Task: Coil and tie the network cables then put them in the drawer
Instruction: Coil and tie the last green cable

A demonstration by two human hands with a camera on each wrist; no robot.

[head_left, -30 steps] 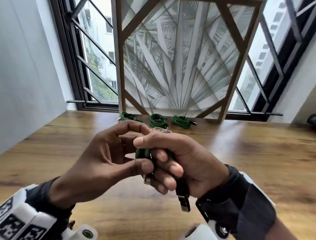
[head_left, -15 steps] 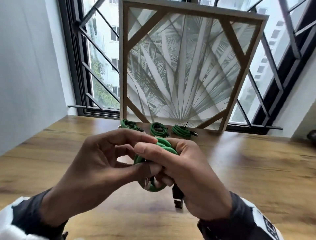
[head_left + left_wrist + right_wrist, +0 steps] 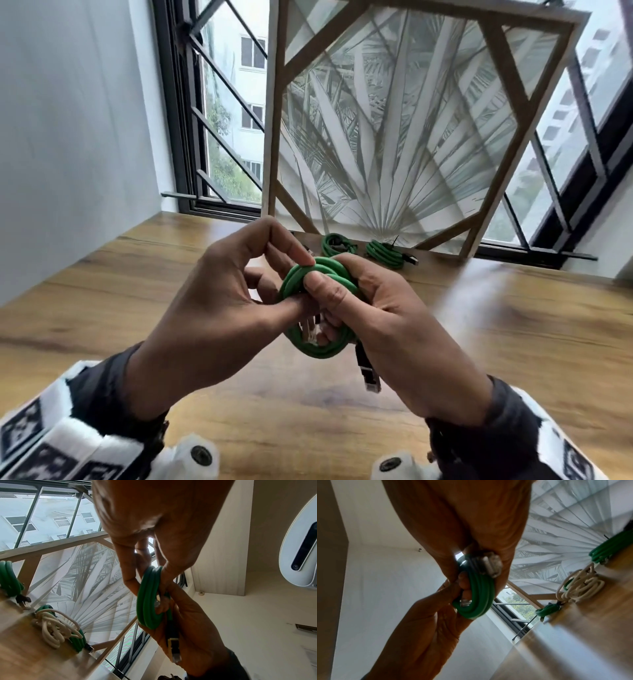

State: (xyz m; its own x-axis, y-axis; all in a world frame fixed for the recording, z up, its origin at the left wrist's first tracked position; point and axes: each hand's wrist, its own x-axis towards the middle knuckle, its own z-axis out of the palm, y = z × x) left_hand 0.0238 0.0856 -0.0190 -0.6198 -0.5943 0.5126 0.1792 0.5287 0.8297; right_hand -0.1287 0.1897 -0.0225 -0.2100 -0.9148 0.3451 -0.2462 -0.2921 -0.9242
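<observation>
Both hands are raised above the wooden tabletop [image 3: 171, 291], sharing one small coil of green network cable [image 3: 320, 353]. The left hand [image 3: 219, 308] pinches the coil's near side between thumb and fingertips, index finger arched over the top loops. The right hand [image 3: 394, 325] has its fingers curled through the coil and its thumb pressed on the top strands. A black-booted plug with a clear tip [image 3: 368, 373] hangs down from the coil against the right palm; a second clear plug sits inside the loop, between the fingers.

At the far edge of the table, against the wooden-framed palm-leaf panel [image 3: 411, 137], lie more coiled green cables [image 3: 385, 253], side by side. From the left wrist view, a loose bundle of cream-white cord [image 3: 54, 626] rests on the table just in front of one of them. No drawer or other container is in view.
</observation>
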